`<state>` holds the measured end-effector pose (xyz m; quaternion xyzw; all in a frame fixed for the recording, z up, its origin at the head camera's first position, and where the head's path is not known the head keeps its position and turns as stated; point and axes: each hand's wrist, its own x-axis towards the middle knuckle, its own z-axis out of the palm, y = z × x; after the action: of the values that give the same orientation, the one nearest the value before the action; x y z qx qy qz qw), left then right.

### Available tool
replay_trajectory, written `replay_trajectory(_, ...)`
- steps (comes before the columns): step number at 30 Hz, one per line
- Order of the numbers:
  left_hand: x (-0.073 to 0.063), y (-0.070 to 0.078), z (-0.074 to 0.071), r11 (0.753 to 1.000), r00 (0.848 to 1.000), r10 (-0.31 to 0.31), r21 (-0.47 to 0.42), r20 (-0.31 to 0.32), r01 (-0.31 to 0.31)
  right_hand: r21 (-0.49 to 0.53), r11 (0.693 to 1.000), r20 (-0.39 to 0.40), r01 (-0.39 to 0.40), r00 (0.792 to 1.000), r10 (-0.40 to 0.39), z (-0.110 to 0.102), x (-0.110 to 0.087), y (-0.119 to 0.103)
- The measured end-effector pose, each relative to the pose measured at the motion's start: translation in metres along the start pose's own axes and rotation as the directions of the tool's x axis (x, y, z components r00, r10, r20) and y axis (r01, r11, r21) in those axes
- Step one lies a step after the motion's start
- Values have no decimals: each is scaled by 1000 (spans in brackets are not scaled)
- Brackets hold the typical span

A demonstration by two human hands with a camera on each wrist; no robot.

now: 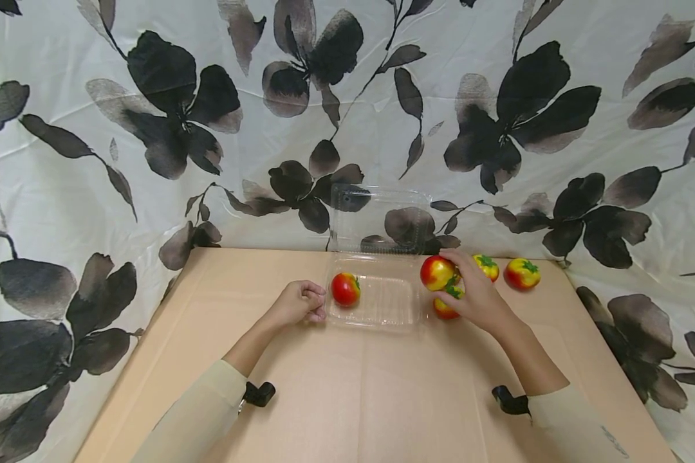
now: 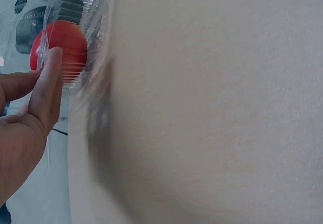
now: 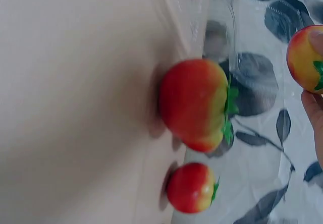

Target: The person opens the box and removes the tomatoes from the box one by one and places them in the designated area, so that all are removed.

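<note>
A clear plastic clamshell container (image 1: 388,301) lies with its lid (image 1: 376,215) raised at the back. One red tomato (image 1: 345,289) sits in its left part and shows through the wall in the left wrist view. My left hand (image 1: 295,303) pinches the container's left edge between thumb and fingers. Just beyond the right rim, my right hand (image 1: 479,297) holds a red-yellow tomato (image 1: 436,272) with a green calyx, lifted above the table in the right wrist view. Beneath that hand another tomato (image 1: 446,308) rests on the table, partly hidden.
Farther right, two more tomatoes (image 1: 522,274) (image 1: 488,266) stand near the back edge of the tan table (image 1: 359,392); the hand partly covers the nearer one. A white cloth (image 1: 394,128) with dark flowers hangs behind the table. Each wrist wears a small black device (image 1: 259,393).
</note>
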<state>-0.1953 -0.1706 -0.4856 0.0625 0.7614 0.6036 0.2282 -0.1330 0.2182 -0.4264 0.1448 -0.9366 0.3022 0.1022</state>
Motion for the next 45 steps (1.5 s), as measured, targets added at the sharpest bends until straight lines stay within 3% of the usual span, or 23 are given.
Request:
replay_trajectory(5,-3,1,-2,1000,1000,-13,-3,-8,13,-25,1000,-66,10,998,-12,-10,-7,11)
replay_trajectory(10,-3,0,-4,1000,1000,-3,-9,-2,3,-48,998,-111,-28,994,23,-20,-14,23)
replay_trajectory(19,-4,0,-1,1000,1000,7,-2,-2,-7,-84,995,-131,-50,991,39,-33,-27,53)
replay_trajectory(33,-1,0,-1,1000,1000,4,11,7,-4,-109,978,10,-178,984,180,-35,-47,88)
replay_trajectory(39,-1,1,0,1000,1000,12,16,14,-12,-68,957,87,-283,954,288,-32,-48,98)
replay_trajectory(45,-1,1,0,1000,1000,7,12,9,-7,-78,939,129,-336,930,344,-28,-51,105)
